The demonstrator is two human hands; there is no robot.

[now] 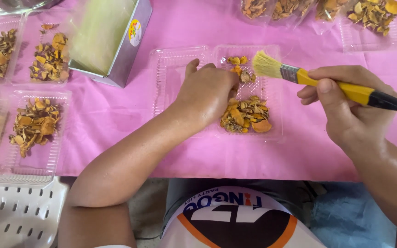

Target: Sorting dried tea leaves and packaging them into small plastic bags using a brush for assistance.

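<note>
- Dried orange slices (246, 115) lie heaped in a clear plastic tray (272, 133) at the frame's centre, on the pink-covered desk (116, 115).
- Left hand (205, 92) rests on that tray, fingers curled onto a few loose slices.
- Right hand (341, 98), centre right, is clenched on a yellow-handled brush (309, 79), bristles just above the tray's far end.
- More filled trays (35, 124) sit at left; a silver box (120, 46) lies upper left.

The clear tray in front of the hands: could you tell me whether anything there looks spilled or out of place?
Nothing stands out. The dried orange pieces lie inside the clear tray, none on the pink cloth around it. The left hand rests in the tray; the right hand holds a yellow-handled brush above it.
</note>
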